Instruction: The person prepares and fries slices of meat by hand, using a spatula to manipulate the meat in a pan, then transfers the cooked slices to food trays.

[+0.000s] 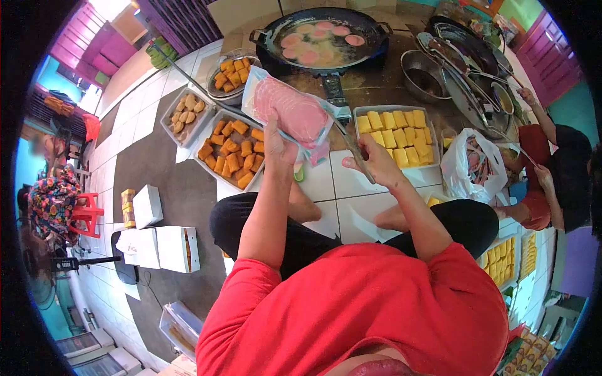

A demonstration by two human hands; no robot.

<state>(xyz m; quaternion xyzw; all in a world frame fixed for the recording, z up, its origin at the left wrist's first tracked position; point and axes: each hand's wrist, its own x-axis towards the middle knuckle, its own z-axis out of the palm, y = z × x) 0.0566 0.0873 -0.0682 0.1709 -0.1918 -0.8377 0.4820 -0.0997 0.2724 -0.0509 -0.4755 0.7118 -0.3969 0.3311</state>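
My left hand [280, 147] is closed on a clear plastic pack of pink sliced meat [291, 108], held up in front of me. In my right hand [377, 161] is a long, thin metal tool [355, 149], its far end close to the pack's right edge. Beyond the pack, a black wok [320, 39] holds pink round slices in bubbling oil. A tub of pale yellow rolls [397, 137] stands just past my right hand. Browned rolls fill a tub [231, 149] left of my left hand.
A bowl of fried pieces [232, 74] and a tub of round pieces [187, 117] stand at the left. On the right are a metal pot [426, 76], a white plastic bag [473, 164] and another person [567, 169]. White boxes [177, 249] lie at left.
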